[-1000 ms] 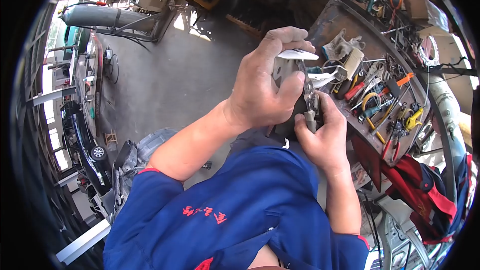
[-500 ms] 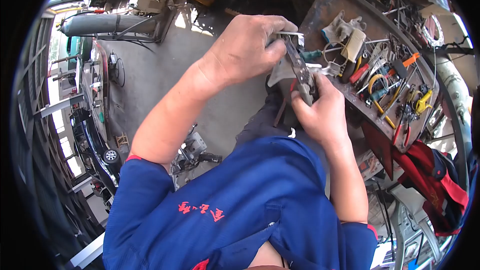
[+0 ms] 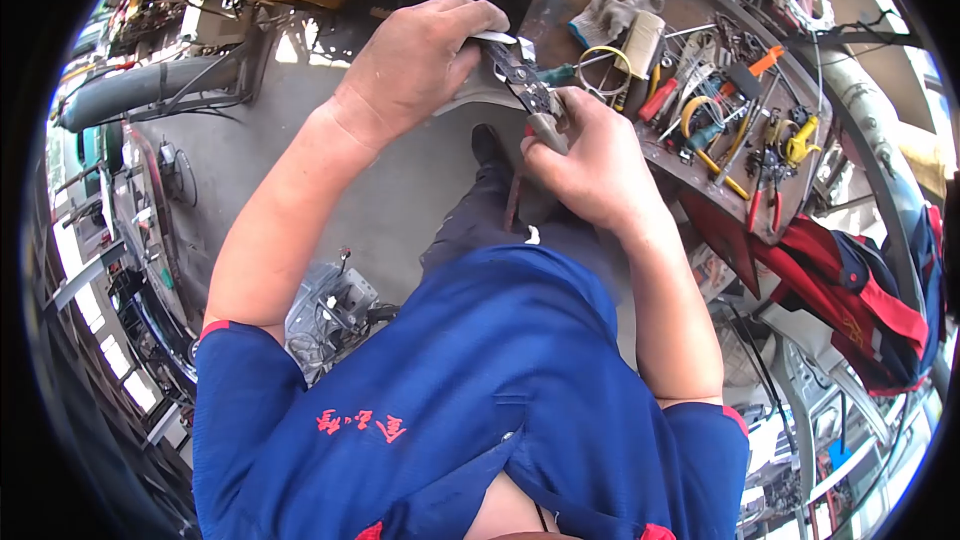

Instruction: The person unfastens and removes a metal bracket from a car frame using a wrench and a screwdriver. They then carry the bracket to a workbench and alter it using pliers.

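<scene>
Between my two hands is a part with a white, light-coloured shell (image 3: 490, 90) and a dark metal strip (image 3: 518, 75) with holes. My left hand (image 3: 418, 60) is closed round its upper left edge, fingers bent over the white rim. My right hand (image 3: 590, 148) pinches the grey lower end of the dark strip, thumb below and fingers above. The part is tilted, running from upper left to lower right. My palms hide some of it.
To the right a metal workbench (image 3: 668, 152) bears pliers, screwdrivers, a tape ring and grey gloves (image 3: 612, 12). A red and dark jacket (image 3: 850, 285) hangs beyond it. A grey cylinder (image 3: 150, 95) lies at the upper left. Machine parts (image 3: 330, 310) sit on the floor below my left arm.
The view has shifted, and both hands with the part now appear further left and higher. The part has turned, so more of its pale shell and the holed strip shows.
</scene>
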Demonstrator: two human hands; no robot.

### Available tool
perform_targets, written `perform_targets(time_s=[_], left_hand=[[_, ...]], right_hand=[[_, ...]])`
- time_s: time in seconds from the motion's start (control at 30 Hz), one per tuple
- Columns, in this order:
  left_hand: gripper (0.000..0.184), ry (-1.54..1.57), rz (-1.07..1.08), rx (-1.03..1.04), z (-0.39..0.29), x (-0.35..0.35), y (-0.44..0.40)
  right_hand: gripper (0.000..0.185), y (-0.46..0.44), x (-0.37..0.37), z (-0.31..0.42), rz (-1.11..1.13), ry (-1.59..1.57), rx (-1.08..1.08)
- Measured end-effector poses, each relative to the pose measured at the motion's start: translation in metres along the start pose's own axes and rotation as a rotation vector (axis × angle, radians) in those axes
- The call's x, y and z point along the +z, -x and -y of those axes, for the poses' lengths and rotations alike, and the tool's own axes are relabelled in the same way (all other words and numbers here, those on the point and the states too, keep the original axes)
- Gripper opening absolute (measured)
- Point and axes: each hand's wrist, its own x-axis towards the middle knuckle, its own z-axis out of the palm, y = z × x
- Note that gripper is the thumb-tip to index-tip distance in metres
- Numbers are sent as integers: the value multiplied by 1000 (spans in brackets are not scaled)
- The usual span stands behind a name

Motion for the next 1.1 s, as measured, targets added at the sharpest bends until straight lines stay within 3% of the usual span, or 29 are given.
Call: perform_targets(time_s=[0.13,0.3,0.4,0.6,0.63,0.7,0.8,0.9,1.1], left_hand=[[39,19,42,27,10,-2,0],[42,38,60,64,9,-5,-4],[41,24,29,71,16,2,-5],[38,-26,-5,-122,-2,12,0],[38,-42,-27,-138,-7,16,2],[39,-53,-59,-177,-20,24,5],[40,-103,-68,-232,-46,36,9],[41,-160,-56,-255,-74,39,12],[54,-322,-4,-240,-105,35,16]], right_hand=[[40,-5,-12,0,-2,51,-27],[57,7,-17,-2,-3,-51,-26],[63,24,-29,-16,4,120,25],[69,68,-92,-120,-304,111,221],[63,66,-106,-146,-437,175,257],[57,50,-150,-214,-496,382,332],[78,24,-193,-274,-561,746,446],[89,11,-213,-276,-519,812,575],[102,10,-213,-297,-582,828,584]])
